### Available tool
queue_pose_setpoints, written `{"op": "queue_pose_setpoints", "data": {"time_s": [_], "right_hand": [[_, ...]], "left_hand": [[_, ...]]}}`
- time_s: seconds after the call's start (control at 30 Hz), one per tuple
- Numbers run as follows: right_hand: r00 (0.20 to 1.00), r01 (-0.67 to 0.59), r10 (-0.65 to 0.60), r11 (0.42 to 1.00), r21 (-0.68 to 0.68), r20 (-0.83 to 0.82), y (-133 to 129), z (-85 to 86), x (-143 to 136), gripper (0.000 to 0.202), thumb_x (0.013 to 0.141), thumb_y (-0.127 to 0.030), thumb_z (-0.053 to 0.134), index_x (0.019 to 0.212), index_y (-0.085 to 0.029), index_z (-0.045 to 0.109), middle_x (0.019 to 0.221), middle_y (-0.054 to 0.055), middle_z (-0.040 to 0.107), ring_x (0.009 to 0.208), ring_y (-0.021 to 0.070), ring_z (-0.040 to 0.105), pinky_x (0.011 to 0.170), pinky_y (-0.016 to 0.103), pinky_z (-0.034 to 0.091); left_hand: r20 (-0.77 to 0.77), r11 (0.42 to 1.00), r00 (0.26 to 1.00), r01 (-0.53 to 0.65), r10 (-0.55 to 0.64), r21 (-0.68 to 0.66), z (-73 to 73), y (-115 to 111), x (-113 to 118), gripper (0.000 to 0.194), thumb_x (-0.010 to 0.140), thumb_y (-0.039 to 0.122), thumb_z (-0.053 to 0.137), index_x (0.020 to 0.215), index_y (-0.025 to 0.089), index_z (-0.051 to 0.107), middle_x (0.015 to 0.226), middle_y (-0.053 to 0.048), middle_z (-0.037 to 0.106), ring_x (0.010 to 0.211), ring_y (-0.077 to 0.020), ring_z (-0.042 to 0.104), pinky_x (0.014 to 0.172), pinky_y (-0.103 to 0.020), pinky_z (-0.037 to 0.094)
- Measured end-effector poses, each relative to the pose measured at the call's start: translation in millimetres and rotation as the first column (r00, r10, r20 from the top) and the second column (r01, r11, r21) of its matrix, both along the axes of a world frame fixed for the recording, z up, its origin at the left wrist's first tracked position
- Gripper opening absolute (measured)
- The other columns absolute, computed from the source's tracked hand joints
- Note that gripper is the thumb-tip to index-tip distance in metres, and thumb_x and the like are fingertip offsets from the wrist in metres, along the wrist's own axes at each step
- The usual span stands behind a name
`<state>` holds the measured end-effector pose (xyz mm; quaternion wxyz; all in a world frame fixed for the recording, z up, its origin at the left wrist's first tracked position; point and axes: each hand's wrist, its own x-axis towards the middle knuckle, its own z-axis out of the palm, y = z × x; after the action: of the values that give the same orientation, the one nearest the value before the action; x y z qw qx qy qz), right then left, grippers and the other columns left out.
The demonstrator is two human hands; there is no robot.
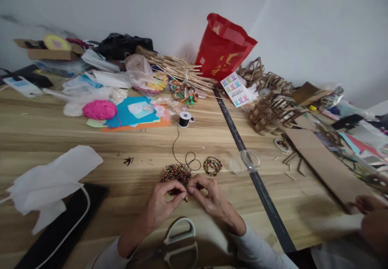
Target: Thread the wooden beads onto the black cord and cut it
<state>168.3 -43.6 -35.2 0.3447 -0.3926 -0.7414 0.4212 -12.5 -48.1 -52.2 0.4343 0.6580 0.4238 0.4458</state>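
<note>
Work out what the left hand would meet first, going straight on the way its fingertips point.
Most likely the fingertips of the right hand, just opposite the left hand; whether they already touch is too small to tell.

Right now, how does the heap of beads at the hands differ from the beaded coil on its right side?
The bead heap is a packed mound; the beaded coil forms round loops. The bead heap looks larger than the beaded coil. The left hand partly hides the bead heap, while the beaded coil lies in full view. Both show small, many-coloured beads.
</note>
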Motion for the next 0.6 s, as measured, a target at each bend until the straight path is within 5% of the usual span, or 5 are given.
{"op": "queue_pose_setpoints", "data": {"time_s": [0.2,0.4,0.6], "right_hand": [[0.995,0.014,-0.032,0.983,-0.185,-0.092,1.3,-2.5,-3.1,0.025,0.093,-0.037,0.052,0.083,-0.015,0.056,0.065,-0.001,0.054,0.059,0.0094,0.046,0.053,0.02,0.034],[0.99,0.011,-0.035,0.984,-0.176,-0.135,2.8,-6.1,-2.3,0.028,0.092,-0.04,0.054,0.081,-0.014,0.056,0.063,-0.002,0.052,0.057,0.0084,0.044,0.052,0.019,0.034],[0.995,0.01,-0.013,0.999,-0.037,-0.1,0.5,-9.8,1.4,0.016,0.093,-0.029,0.053,0.086,-0.015,0.057,0.064,-0.003,0.051,0.056,0.008,0.044,0.051,0.018,0.035]], "left_hand": [[-0.075,0.984,0.995,-0.056,0.069,0.167,-0.8,-1.9,1.6,0.012,0.078,0.014,0.06,0.069,0.017,0.068,0.067,-0.003,0.071,0.062,-0.0139,0.066,0.064,-0.02,0.051],[-0.026,0.995,0.998,0.051,-0.054,-0.085,-3.1,3.4,-1.1,0.011,0.077,0.02,0.063,0.067,0.016,0.068,0.061,-0.002,0.071,0.056,-0.0145,0.066,0.055,-0.02,0.051],[0.016,0.97,0.999,0.047,-0.044,-0.24,0.7,3.7,0.1,0.011,0.073,0.024,0.066,0.066,0.016,0.067,0.061,-0.003,0.07,0.056,-0.0157,0.065,0.056,-0.022,0.052]]}}
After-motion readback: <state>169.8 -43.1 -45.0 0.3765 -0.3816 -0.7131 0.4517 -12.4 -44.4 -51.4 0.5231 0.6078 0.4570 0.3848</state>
